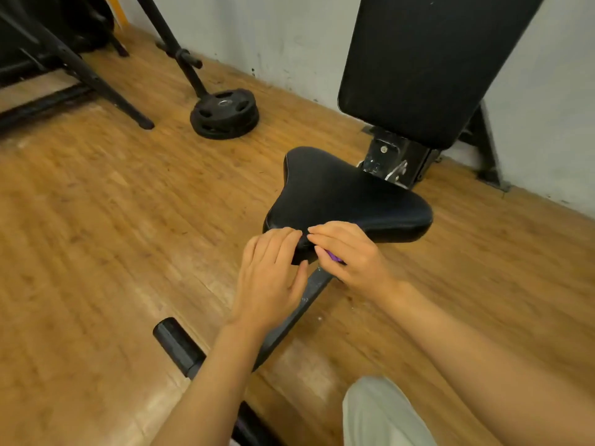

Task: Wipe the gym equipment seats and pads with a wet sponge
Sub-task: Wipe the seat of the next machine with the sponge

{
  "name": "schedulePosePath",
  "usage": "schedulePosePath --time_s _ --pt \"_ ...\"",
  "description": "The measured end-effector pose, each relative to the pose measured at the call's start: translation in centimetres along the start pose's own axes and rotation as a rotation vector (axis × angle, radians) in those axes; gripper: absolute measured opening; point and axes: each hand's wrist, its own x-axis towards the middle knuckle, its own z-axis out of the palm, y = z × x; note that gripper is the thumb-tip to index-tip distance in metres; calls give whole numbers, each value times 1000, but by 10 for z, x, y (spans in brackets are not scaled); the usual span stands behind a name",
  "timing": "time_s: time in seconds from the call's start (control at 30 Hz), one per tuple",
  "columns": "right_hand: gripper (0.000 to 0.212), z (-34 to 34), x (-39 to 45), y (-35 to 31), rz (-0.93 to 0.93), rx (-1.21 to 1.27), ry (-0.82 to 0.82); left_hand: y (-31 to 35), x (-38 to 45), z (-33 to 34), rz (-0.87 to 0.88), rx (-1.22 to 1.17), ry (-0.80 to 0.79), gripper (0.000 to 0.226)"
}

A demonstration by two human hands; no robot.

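We're at the narrow front end of the black bench seat (347,194), both hands on it. Our left hand (270,272) lies flat w/ fingers straight and together, fingertips on the seat's front-left edge, thumb out to the side touching the underside area; it holds nothing. Our right hand (347,252) is curled over a purple sponge (335,257), of which only a small sliver shows under the fingers, pressed vs. the seat's front-right edge. Fingertips of the two hands nearly meet at the seat's tip.

Seat is saddle-shaped, wider at the far end, glossy. Behind it the black back pad (418,66) stands tilted up toward the wall (289,33), joined by a scuffed metal bracket (392,159). The bench's black frame bar (296,317) runs from under the seat toward us, ending in a crossbar w/ a rubber end cap (170,336) on the wood floor (96,220).

Far left of the floor: stacked black weight plates (225,114) w/ a black bar (180,56) leaning out of them, plus the legs of another rack (80,69). Our knee in light trousers (383,413) shows at the bottom edge.
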Motion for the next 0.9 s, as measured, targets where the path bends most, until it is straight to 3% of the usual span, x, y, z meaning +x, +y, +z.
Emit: schedulePosePath --time_s 0.17,0.3,0.47,0.7,0.9 --pt "22 -69 36 -41 64 24 -101 36 13 -77 -86 -65 -148 42" --pt "21 -133 62 -82 127 81 -129 85 17 -144 -52 -81 -273 42" --pt "27 -213 65 -126 227 128 -176 152 21 -215 -17 -68 -293 36" --pt "29 -290 24 -162 451 115 -154 216 22 -247 99 -93 -260 33" --pt "27 -326 -7 -204 625 -37 17 234 25 -246 243 -270 -319 35"
